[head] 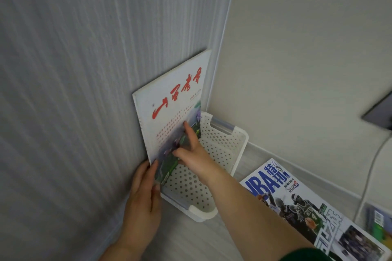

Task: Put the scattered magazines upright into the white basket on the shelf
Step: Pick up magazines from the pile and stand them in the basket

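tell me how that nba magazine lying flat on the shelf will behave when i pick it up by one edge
The NBA magazine looks thin and wide, so it will probably droop if lifted by one edge. Its cover looks glossy, so it may slide on the shelf or slip between the fingers. Stood in the white basket, it will likely lean, like the red-titled magazine against the wall.

Soft, even indoor light, faint shadows, slight blur throughout (wide-angle bending at edges).

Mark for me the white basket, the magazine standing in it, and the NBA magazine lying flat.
white basket (240,133), head view, far rim corner.
standing magazine (169,91), head view, white cover near the red title.
NBA magazine (297,199), head view, middle of its cover.
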Tool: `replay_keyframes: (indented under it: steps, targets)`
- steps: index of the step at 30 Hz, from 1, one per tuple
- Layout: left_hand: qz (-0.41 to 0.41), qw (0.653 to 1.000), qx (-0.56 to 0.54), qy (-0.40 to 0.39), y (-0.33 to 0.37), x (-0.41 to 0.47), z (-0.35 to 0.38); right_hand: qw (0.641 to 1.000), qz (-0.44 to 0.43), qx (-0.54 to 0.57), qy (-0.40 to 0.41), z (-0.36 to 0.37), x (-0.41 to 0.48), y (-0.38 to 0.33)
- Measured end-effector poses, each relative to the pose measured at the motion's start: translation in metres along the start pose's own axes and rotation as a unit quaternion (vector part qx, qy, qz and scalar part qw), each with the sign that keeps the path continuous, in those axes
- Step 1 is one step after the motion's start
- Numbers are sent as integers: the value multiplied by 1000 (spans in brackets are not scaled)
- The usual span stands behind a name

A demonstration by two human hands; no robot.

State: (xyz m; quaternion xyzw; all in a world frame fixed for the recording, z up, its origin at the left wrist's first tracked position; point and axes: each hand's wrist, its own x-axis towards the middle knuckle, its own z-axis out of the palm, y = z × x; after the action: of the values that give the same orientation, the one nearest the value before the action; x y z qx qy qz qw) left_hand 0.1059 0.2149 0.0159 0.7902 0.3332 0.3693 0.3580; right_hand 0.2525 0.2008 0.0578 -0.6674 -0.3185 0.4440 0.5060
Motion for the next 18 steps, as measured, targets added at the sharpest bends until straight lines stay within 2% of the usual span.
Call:
replay_keyframes:
  steps: [6,12,15,18]
  targets:
    - [-10,999,28,-12,3,-5,-3,999,-14,-5,41,-1,-5,-7]
    - [24,998,52,29,26,-27,-16,986,-19,-85,140,-18,-54,-3]
    - [77,997,-1,-21,44,-48,-17,966,-62,-117,222,-34,-94,8]
    - [59,990,-66,-108,63,-75,-4,947,-58,-142,283,-56,-142,26]
